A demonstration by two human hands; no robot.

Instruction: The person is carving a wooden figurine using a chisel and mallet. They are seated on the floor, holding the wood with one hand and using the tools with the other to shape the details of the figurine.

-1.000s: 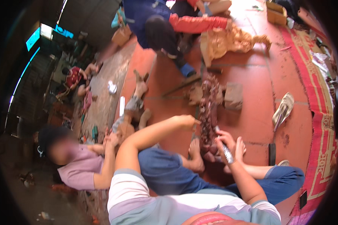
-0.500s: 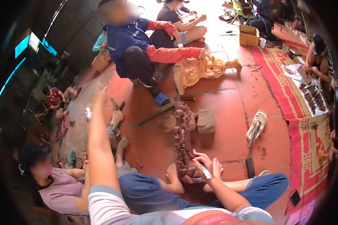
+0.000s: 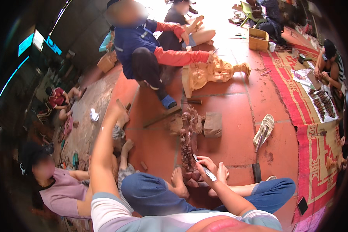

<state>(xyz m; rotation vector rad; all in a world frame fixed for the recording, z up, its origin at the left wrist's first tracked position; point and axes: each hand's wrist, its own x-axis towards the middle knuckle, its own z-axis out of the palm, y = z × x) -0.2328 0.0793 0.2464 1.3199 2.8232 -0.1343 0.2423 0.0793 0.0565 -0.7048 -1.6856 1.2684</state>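
Note:
A dark reddish-brown wood carving [image 3: 188, 141] lies between my bare feet, stretching away from me with its rounded base nearest. My right hand [image 3: 207, 165] is closed around a slim pale metallic carving chisel [image 3: 209, 173], its tip at the carving's right side near the base. Far out to the left, my left arm is stretched forward. My left hand [image 3: 119, 113] overlaps a co-worker's foot in the picture; its fingers are smeared, and whether it holds anything cannot be made out.
Wood blocks [image 3: 212, 124] sit beside the carving. Beyond, a co-worker in red sleeves touches a pale wooden statue [image 3: 216, 73]. A sandal [image 3: 265, 129] and dark-ended tool [image 3: 256, 172] lie right, before a red-and-tan mat [image 3: 313, 154] with a phone [image 3: 302, 205]. Another person sits close on my left.
My left hand has come down and slightly right from its raised position. My right hand and the chisel have shifted slightly left. The co-worker's hand stays at the pale statue.

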